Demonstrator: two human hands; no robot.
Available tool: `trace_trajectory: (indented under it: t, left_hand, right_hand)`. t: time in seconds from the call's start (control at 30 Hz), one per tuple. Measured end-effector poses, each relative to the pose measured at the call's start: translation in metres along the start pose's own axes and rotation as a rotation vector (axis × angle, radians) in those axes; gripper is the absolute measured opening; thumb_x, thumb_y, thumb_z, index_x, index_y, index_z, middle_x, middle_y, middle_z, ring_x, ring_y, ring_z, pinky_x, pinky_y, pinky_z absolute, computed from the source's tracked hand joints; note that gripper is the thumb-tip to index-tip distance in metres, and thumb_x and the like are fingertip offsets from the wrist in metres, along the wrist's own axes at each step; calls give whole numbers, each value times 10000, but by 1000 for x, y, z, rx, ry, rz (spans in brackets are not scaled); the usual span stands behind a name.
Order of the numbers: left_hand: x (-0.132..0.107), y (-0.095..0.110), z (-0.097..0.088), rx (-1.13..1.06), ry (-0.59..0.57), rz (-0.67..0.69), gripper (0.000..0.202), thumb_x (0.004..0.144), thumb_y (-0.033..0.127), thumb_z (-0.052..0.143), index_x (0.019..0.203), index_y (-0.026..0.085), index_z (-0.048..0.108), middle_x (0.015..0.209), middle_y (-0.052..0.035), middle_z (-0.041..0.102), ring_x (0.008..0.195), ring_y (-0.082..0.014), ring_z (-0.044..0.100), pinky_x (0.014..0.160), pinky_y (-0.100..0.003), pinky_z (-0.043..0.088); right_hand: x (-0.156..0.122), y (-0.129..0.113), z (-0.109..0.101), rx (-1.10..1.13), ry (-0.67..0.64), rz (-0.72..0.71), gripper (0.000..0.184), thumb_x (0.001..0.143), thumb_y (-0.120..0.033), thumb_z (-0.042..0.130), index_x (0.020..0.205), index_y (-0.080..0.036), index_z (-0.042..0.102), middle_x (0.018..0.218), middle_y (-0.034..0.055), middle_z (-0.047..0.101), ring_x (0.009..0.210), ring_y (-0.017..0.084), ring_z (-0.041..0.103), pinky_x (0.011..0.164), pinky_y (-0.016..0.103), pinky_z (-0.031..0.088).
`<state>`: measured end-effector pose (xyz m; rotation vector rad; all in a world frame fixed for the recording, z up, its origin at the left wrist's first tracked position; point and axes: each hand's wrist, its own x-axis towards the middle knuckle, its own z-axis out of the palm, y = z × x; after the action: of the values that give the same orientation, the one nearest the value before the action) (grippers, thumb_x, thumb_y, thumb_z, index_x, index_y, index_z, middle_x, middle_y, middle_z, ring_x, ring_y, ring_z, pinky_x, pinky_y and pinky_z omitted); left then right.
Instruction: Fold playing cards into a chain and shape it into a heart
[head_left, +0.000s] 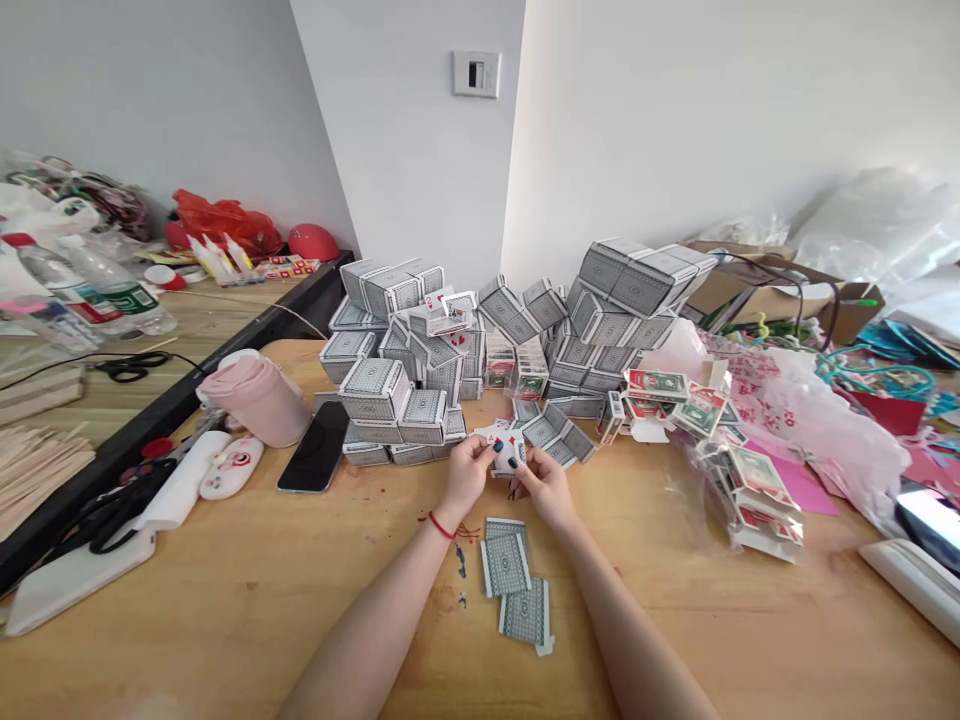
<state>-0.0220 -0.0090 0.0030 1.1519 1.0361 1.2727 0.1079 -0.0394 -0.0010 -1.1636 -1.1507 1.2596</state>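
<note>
Loose grey-patterned rectangular cards (506, 565) lie at six o'clock. Our left hand (469, 472) and right hand (545, 487) pinch a white red-diamond card piece (506, 440), seemingly unfinished; grey card-built blocks (394, 295) at eleven look complete.

In the frame's centre, the held cards (507, 441) are partly covered by the left hand (469, 470) and the right hand (546, 486), while the forearms (375, 610) are cut by the bottom edge and a white object (916, 588) by the right edge.
</note>
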Motion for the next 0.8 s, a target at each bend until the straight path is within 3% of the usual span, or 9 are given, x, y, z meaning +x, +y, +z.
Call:
trace_trajectory:
  t: [0.17,0.33,0.6,0.8]
  left_hand:
    - [-5,-2,4,167,40,151,185,759,324,522,698,157,573,662,-5,546,620,-125,455,591,-227,347]
    - [-10,-1,8,111,152,172,149,780,283,486,837,175,571,831,-39,593,780,-165,513,720,-254,374]
    - [-12,-7,6,185,171,162,116,786,207,422,755,172,528,728,-12,544,663,-135,476,626,-231,360]
    - [-11,-8,8,181,192,92,110,769,203,413,782,174,519,671,9,530,566,-110,462,538,-213,354]
  right_hand:
    - [-1,-4,1,113,6,8,339,738,-524,522,837,-212,430,481,-62,544,324,104,491,318,203,388]
    - [-7,-4,18,268,-82,95,325,749,-522,493,877,-253,363,477,-95,536,286,113,487,275,192,354]
    - [-7,3,24,337,-92,215,343,746,-489,479,982,-269,364,522,-84,548,305,99,474,278,188,338]
    - [-6,5,24,302,-36,189,349,740,-455,505,1003,-261,383,588,-57,565,380,121,520,296,217,393]
